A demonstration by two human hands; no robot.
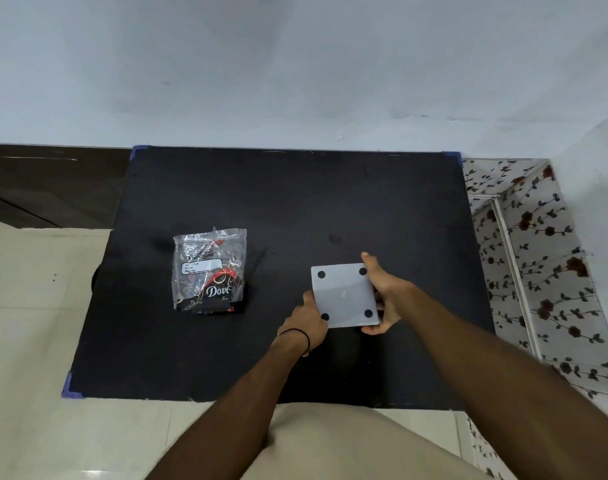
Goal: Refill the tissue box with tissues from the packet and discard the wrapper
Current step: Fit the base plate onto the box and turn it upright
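Hands (347,306) grip the tissue box (344,295) right of the packet (209,271).

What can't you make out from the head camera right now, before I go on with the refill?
- Tissue box: only its white underside with four black pads shows; its opening and contents face away.
- Left hand and right hand: some fingers are hidden behind the box.
- Packet: glare and creases in the clear wrapper hide whether it is opened; the label print is too small to read.
- Table: legs hidden beneath its black top.
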